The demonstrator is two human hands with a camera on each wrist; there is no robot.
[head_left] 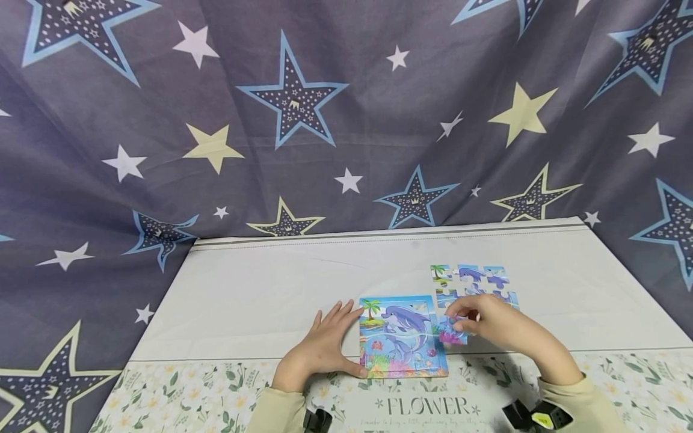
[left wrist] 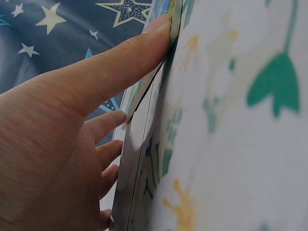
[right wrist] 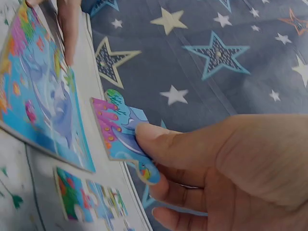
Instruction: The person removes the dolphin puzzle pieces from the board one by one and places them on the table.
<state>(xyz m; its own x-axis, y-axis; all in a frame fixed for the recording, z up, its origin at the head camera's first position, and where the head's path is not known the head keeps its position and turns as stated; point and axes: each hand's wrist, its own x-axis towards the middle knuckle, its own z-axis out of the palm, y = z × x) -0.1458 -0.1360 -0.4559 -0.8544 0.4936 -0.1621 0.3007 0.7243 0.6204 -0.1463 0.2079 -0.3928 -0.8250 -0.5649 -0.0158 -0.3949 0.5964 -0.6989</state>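
A square puzzle board [head_left: 400, 299] printed with dolphins, a palm tree and coral lies on the table. My left hand [head_left: 327, 343] spreads its fingers along the board's left side, with the thumb on the lower left corner and the index fingertip by the upper left one. Just right of the board, my right hand [head_left: 489, 322] pinches a puzzle piece [right wrist: 115, 127] between thumb and fingers. Pink coral, green seaweed and part of a dolphin show on that piece. Beyond the right hand lie several loose puzzle pieces [head_left: 470, 273], partly covered by it.
A white and floral cloth [head_left: 271, 288] covers the table, with "FLOWER" lettering near the front. Behind and at the sides hangs a dark curtain [head_left: 368, 126] patterned with stars. Both wrists carry black straps [head_left: 318, 420].
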